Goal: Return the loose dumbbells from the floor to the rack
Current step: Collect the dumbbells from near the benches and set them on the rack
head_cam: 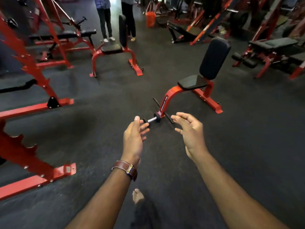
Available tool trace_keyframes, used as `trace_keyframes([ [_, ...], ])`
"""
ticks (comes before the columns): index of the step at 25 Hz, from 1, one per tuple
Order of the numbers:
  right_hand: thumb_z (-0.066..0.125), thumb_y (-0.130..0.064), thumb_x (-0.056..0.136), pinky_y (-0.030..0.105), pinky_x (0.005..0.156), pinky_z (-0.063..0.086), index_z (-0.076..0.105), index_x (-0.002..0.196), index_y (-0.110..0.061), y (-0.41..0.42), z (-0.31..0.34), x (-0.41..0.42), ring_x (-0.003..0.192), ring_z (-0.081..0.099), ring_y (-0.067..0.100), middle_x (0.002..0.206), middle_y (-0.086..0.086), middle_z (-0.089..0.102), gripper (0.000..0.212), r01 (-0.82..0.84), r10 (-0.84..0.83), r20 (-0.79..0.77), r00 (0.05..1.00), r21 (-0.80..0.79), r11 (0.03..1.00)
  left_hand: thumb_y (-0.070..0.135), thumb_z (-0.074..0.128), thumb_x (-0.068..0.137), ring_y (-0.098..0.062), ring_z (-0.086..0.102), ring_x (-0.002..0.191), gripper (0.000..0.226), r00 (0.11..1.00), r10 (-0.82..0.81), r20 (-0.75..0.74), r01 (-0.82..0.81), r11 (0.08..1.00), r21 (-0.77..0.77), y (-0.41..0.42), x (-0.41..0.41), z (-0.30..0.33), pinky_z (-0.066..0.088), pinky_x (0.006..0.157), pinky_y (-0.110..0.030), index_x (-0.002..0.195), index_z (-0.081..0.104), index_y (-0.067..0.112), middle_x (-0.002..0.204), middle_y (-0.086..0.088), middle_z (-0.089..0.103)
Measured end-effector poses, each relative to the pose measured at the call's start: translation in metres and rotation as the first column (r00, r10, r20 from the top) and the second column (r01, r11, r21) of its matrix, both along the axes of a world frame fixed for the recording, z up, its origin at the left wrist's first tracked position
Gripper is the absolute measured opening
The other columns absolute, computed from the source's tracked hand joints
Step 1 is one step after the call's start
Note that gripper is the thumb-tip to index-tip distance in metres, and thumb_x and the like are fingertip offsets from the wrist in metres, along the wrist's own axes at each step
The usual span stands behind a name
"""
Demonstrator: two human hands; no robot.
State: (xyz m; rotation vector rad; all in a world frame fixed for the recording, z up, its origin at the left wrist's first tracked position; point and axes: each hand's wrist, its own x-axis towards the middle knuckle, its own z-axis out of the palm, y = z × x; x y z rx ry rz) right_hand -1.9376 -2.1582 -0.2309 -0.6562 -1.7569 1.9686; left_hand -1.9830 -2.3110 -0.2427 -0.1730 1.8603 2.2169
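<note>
Head view: dumbbell (pixel 151 120) lies on the floor (pixel 99 129) beside the red seat's foot (pixel 162 111). Left hand (pixel 134 138) and right hand (pixel 189 131) both spread, empty. Small, rigid, probably light; grab the bare metal handle mid-bar.

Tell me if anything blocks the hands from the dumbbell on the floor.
Nothing visible does. The dumbbell lies on bare floor at the foot of the red seat bench, and the left hand and right hand are both open and empty, reaching toward it.
</note>
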Motion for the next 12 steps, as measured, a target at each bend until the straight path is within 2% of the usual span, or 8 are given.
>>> trace_keyframes([
  [4,0.071,-0.013,0.087,0.033,0.079,0.050,0.072,0.094,-0.020,0.061,-0.055,-0.163,0.089,0.066,0.009,0.095,-0.001,0.076,0.010,-0.032,0.032,0.093,0.995,0.000,0.999,0.046,0.040,0.102,-0.023,0.070,0.103,0.034,0.996,-0.017,0.088,0.019,1.000,-0.018,0.065,-0.141,-0.050,0.048,0.086,-0.036,0.101,0.065,0.022,0.112,-0.008,0.073],
  [8,0.072,-0.011,0.087,0.024,0.069,0.046,0.071,0.106,-0.008,0.125,-0.099,-0.317,0.082,0.059,0.011,0.091,0.006,0.072,0.019,-0.105,0.101,0.252,0.962,0.002,0.994,0.046,0.040,0.102,-0.021,0.067,0.108,0.031,0.981,0.007,0.194,0.012,0.995,-0.096,0.124,-0.284,-0.077,0.047,0.094,-0.038,0.102,0.063,0.025,0.118,-0.007,0.070],
  [10,0.072,-0.011,0.087,0.020,0.070,0.047,0.070,0.109,-0.006,0.158,-0.126,-0.386,0.077,0.062,0.005,0.094,0.008,0.073,0.023,-0.152,0.135,0.310,0.941,0.031,0.988,0.045,0.040,0.102,-0.021,0.066,0.110,0.030,0.970,0.020,0.243,0.010,0.992,-0.122,0.154,-0.347,-0.097,0.046,0.096,-0.038,0.100,0.062,0.026,0.120,-0.007,0.069],
  [12,0.071,-0.010,0.087,0.012,0.067,0.047,0.069,0.109,-0.002,0.192,-0.163,-0.461,0.068,0.062,-0.004,0.094,0.011,0.073,0.024,-0.227,0.189,0.362,0.913,0.066,0.972,0.046,0.040,0.102,-0.022,0.065,0.112,0.036,0.947,0.067,0.314,-0.027,0.991,-0.129,0.188,-0.412,-0.132,0.046,0.098,-0.040,0.108,0.063,0.020,0.123,-0.008,0.068],
])
